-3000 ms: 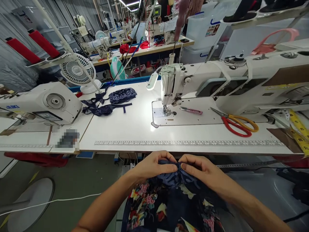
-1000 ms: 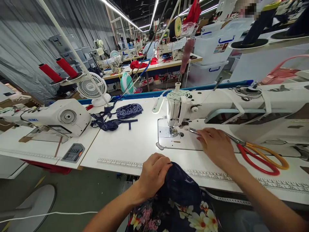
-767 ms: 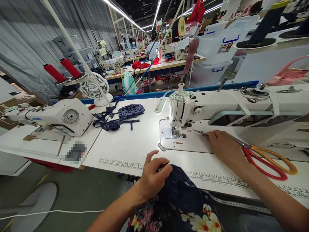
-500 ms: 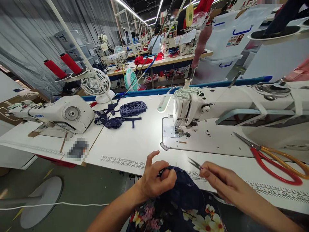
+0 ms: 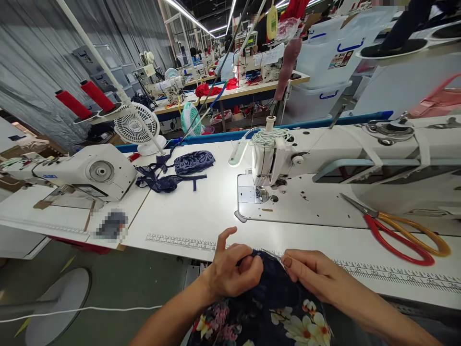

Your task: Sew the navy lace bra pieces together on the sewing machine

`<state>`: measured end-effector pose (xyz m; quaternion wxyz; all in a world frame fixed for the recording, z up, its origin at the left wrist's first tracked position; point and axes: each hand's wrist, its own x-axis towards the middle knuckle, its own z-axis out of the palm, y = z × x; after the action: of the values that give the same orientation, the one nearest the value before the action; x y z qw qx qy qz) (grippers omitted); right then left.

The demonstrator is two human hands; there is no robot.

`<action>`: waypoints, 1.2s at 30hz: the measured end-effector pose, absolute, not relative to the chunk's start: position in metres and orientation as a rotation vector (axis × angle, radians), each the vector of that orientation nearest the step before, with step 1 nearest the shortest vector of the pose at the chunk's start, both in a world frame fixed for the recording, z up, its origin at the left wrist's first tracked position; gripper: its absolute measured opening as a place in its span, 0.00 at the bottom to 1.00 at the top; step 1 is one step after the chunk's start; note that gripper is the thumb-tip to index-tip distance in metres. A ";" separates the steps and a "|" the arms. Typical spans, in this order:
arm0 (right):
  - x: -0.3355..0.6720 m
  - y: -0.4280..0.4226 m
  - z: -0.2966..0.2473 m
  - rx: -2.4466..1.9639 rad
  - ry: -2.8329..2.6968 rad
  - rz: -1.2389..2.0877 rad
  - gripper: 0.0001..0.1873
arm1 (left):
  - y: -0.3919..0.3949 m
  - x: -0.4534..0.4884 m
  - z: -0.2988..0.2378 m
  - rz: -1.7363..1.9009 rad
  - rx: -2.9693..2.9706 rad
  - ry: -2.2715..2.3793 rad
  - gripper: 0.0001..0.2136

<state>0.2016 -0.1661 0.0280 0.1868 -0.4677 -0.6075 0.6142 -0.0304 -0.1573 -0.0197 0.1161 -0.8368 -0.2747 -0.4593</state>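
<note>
My left hand (image 5: 237, 269) pinches the upper edge of a dark navy fabric piece (image 5: 272, 283), its index finger raised. From the right, my right hand (image 5: 306, 269) closes thumb and fingers round a small two-pointed metal tool (image 5: 272, 254). The tool's slim tips reach across the fabric's top edge beside my left fingertips. Whether it is snips or tweezers I cannot tell. The navy fabric hangs over dark floral cloth (image 5: 298, 327) at my lap, just off the table's front edge.
A white sewing machine (image 5: 273, 163) stands ahead, with large red-and-orange-handled scissors (image 5: 399, 230) on its right. Navy lace pieces (image 5: 194, 162) lie at the table's left. Beyond them are a white fan (image 5: 139, 125) and another sewing machine (image 5: 93, 173). Ruler marks run along the front edge.
My right hand has moved left with the small tool, bringing its tips from open air onto the fabric edge. My left hand keeps its pinch. The view has shifted slightly.
</note>
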 end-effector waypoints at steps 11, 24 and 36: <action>0.238 -0.114 -0.009 -1.737 -2.123 -0.307 0.22 | -0.146 -0.032 0.023 -1.541 -2.841 -2.032 0.06; 0.153 -0.162 0.022 -1.103 -1.560 1.587 0.16 | -0.161 -0.028 0.027 -1.800 -2.886 -1.679 0.06; 0.137 -0.181 0.009 -1.231 -1.610 1.319 0.12 | -0.187 -0.014 0.003 -1.955 -2.562 -2.169 0.04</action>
<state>0.1370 -0.1811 0.0086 0.3540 -0.4760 -0.6228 0.5102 -0.0139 -0.1873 0.0026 -0.3628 -0.6145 -0.5203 -0.4690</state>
